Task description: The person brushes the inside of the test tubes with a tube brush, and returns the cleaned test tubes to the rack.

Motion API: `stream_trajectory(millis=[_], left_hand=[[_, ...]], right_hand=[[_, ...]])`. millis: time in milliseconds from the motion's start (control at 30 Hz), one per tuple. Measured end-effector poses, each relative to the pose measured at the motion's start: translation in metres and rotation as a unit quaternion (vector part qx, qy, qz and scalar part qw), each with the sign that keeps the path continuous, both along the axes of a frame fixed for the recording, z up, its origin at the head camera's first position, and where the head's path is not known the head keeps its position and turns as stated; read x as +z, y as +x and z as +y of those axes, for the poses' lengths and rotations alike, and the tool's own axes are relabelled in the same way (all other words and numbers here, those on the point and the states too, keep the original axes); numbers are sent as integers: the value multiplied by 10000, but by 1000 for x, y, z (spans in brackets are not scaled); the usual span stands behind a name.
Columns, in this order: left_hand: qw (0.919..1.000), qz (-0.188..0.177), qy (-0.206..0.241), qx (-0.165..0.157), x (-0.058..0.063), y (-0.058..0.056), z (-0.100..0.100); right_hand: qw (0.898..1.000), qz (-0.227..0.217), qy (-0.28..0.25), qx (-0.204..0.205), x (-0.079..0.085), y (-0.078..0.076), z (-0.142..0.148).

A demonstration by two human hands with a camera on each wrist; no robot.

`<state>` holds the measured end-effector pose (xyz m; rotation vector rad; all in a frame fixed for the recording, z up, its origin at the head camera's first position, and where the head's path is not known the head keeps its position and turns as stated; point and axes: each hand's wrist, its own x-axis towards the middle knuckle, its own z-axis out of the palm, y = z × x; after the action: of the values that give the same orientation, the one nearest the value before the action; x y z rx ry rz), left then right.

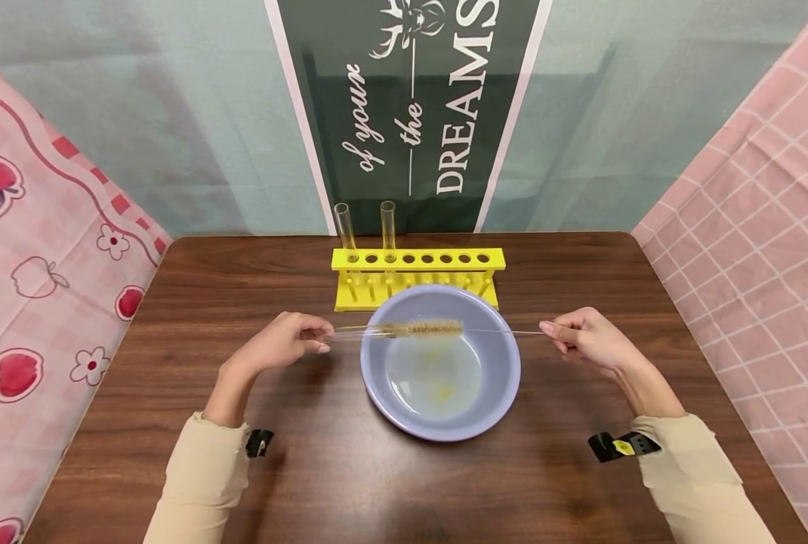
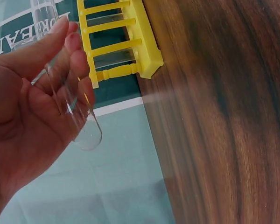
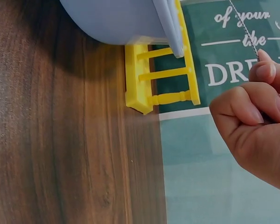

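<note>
My left hand holds a clear glass test tube level, its rounded end beside the palm in the left wrist view. The tube's other end lies over the basin. My right hand pinches the thin twisted-wire handle of a test tube brush. The tan bristles are partly inside the tube's mouth, and the rest shows outside it. Tube and brush line up above a lavender basin with cloudy liquid and yellowish patches in it.
Behind the basin stands a yellow test tube rack, holding two upright test tubes. The brown wooden table reaches back to a printed curtain. Pink patterned cloths hang at both sides.
</note>
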<state>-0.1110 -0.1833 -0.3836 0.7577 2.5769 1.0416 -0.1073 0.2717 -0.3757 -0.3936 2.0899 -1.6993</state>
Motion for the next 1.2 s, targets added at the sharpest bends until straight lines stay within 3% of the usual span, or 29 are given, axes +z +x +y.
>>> stream_trajectory(millis=[200, 400, 533, 667, 800, 900, 1033, 1200], left_hand=[[9996, -280, 36, -72, 0, 0, -3], [9994, -310, -49, -115, -1, -2, -12], [9994, -118, -81, 315, -1, -1, -26], [9968, -65, 172, 781, -2, 1, -32], [9932, 122, 433, 1073, -4, -3, -19], [9880, 672, 658, 1228, -2, -10, -3], [9730, 1355, 984, 1586, 7, -20, 18], [9615, 1288, 1299, 2051, 26, -31, 46]], right_hand=[[9993, 198, 307, 14, 0, -1, 6], [9997, 101, 213, 54, -1, -1, 22], [9998, 35, -27, -184, -2, 1, 41], [9996, -66, -215, -192, -3, 5, 54], [9987, -160, -480, -43, -7, 6, 54], [9984, -159, -536, -50, -10, 8, 52], [9981, -142, -592, -78, -12, 10, 49], [9988, -131, -468, -93, -14, 11, 46]])
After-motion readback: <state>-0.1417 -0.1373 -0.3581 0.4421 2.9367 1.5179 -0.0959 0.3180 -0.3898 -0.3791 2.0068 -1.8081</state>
